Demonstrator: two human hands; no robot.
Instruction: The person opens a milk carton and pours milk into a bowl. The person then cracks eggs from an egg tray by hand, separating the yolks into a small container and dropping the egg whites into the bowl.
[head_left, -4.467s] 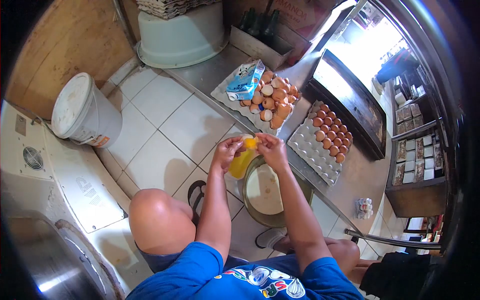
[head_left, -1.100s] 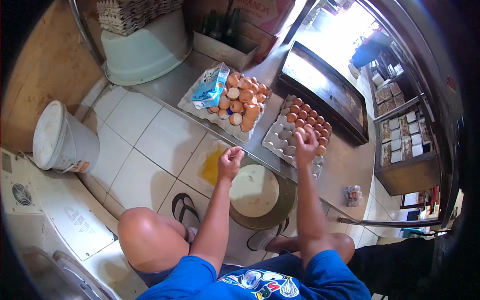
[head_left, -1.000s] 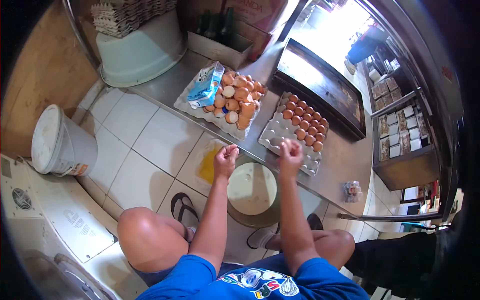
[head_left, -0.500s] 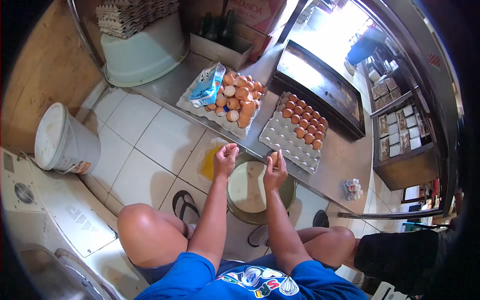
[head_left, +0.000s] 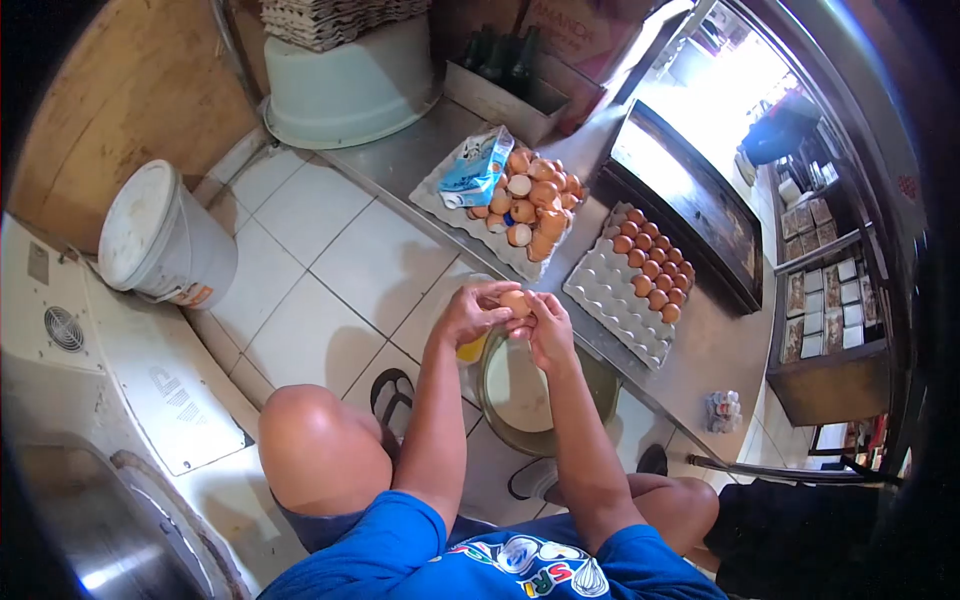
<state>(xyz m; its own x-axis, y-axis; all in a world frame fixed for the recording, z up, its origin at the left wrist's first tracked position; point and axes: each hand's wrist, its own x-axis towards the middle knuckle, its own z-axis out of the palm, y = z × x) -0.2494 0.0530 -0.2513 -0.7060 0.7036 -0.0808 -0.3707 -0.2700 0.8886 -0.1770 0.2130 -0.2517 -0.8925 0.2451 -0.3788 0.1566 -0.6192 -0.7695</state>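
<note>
A brown egg (head_left: 516,302) is held between my two hands, above the near side of a large round bowl. My left hand (head_left: 472,312) has its fingers curled on the egg from one side, and my right hand (head_left: 549,333) grips it from the other. Whether the shell is cracked, I cannot tell. Below, the bowl (head_left: 604,392) stands on the floor with pale contents. Partly behind my left hand is a container with yellow liquid (head_left: 470,350). On the metal counter, a carton tray (head_left: 612,296) bears several whole brown eggs.
A second carton tray (head_left: 432,200) on the counter holds broken eggshells (head_left: 540,205) and a blue-and-white packet (head_left: 478,168). Behind are a dark baking tray (head_left: 690,205), green bottles (head_left: 520,65) and an upturned tub (head_left: 345,90). A lidded white bucket (head_left: 165,235) stands on the tiles.
My hands were apart, with the egg in my right hand. They have come together, and my left hand now grips the egg too. The camera view has shifted.
</note>
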